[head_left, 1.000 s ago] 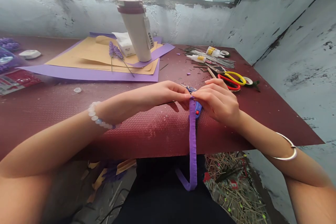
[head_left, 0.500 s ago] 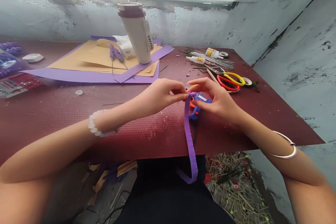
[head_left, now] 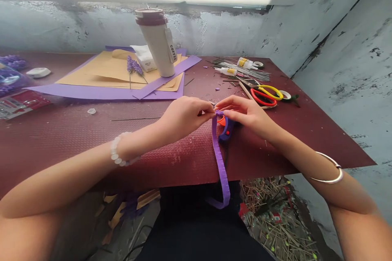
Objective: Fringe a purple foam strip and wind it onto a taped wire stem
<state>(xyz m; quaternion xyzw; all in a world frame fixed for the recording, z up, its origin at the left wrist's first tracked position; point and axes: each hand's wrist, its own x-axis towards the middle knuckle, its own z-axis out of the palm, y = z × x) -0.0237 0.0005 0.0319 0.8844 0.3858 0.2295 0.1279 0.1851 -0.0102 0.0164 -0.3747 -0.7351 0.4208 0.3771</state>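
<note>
A long, narrow strip of purple paper [head_left: 219, 159] with a notched edge hangs from between my hands, past the table edge to my lap. Its upper end is bunched into a small purple tuft at the fingertips. My left hand [head_left: 191, 116] pinches the strip at the tuft's left side. From the right, the thumb and fingers of my right hand [head_left: 245, 112] close on the tuft. Just below the fingers lies a blue glue gun [head_left: 226, 132] with an orange trigger, partly hidden by my right hand. A thin dark wire [head_left: 134, 120] shows left of my left hand; its other end is hidden.
Scissors [head_left: 266, 96] with red and yellow handles, glue bottles [head_left: 245, 63] and wires lie at the back right. A coffee tumbler [head_left: 157, 45] stands on purple and tan paper sheets [head_left: 73, 91], beside two purple flower sprigs [head_left: 134, 65]. Scraps litter the floor.
My right fingers have closed in on the tuft and now cover more of the glue gun. The dark wire has slid left, with more of it showing. The view has shifted slightly.
</note>
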